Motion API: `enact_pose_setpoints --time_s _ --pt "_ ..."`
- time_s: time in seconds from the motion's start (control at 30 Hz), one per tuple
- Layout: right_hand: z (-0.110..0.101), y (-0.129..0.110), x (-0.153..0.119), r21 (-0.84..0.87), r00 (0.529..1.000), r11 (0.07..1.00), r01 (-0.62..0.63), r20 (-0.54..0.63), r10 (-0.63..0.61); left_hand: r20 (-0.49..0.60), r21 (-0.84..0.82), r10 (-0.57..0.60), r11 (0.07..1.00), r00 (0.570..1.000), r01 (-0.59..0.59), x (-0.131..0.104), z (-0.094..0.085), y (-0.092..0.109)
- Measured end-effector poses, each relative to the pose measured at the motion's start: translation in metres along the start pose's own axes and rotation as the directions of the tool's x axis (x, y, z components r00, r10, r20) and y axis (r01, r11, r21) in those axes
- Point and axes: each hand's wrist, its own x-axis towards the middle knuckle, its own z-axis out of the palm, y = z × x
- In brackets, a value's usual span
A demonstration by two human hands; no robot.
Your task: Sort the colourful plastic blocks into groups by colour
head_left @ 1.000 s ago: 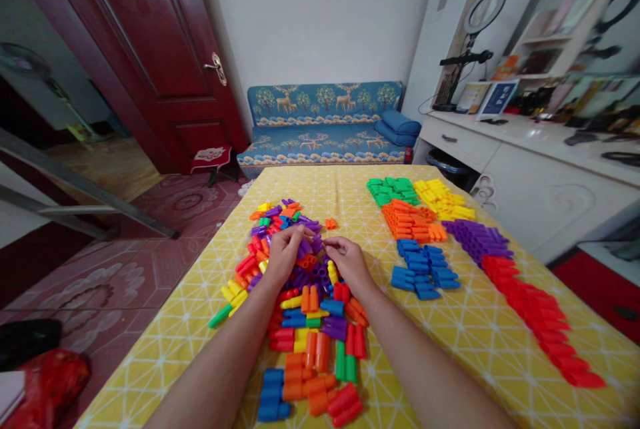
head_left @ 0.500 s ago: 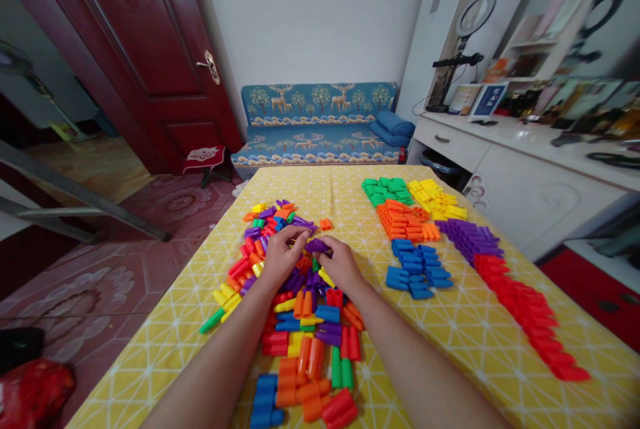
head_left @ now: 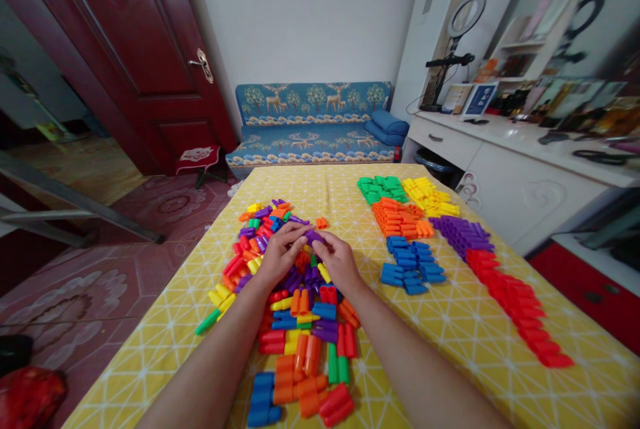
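Clamping a purple plastic block (head_left: pixel 313 237) between left hand (head_left: pixel 281 252) and right hand (head_left: pixel 341 259), you're apparently colour-sorting; the next move calls for careful release.

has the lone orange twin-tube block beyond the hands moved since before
No: the orange twin-tube block keeps its place by the crease in the yellow tablecloth.

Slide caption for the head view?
Right hand holds a purple piece beside left hand, over mixed pieces on yellow cloth.

On my yellow-clothed table (head_left: pixel 295 182), a mixed-colour heap (head_left: pixel 300 302) lies left, single-colour clusters (head_left: pixel 425 252) right.
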Motion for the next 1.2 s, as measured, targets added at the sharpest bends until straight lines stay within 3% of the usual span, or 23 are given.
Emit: enact_pose_setpoints --time_s 0.13,0.33,0.63,0.9,1.03,1.1,1.2 --pt "-0.003 -0.006 0.002 0.071 0.996 0.994 -0.088 0.031 0.086 0.025 -0.002 0.026 1.000 0.999 -0.026 -0.001 -0.002 -0.004" --pt "-0.009 -0.005 0.005 0.123 0.986 0.984 -0.131 0.118 0.117 0.076 -0.002 0.071 0.997 0.995 -0.071 0.000 -0.001 -0.002" --pt "0.002 0.003 -0.001 0.071 0.989 0.986 -0.148 0.028 0.146 0.075 0.039 0.019 0.999 0.997 -0.022 -0.001 -0.001 -0.003" --pt "-0.007 -0.010 -0.005 0.107 0.984 0.984 -0.145 -0.088 0.155 0.015 0.031 -0.089 0.996 0.996 0.089 -0.002 0.001 -0.004" --pt "-0.048 -0.031 -0.007 -0.017 0.988 0.997 -0.073 -0.141 0.070 -0.008 0.052 -0.124 0.991 0.992 0.124 -0.003 0.001 -0.004" --pt "-0.088 -0.041 -0.006 -0.164 0.990 0.986 -0.031 -0.138 0.008 -0.017 0.072 -0.131 0.989 0.991 0.132 -0.003 0.001 -0.004" --pt "-0.169 -0.050 -0.001 -0.426 0.980 0.905 -0.017 -0.188 -0.070 -0.018 0.087 -0.133 0.987 0.991 0.134 -0.003 0.002 -0.006"
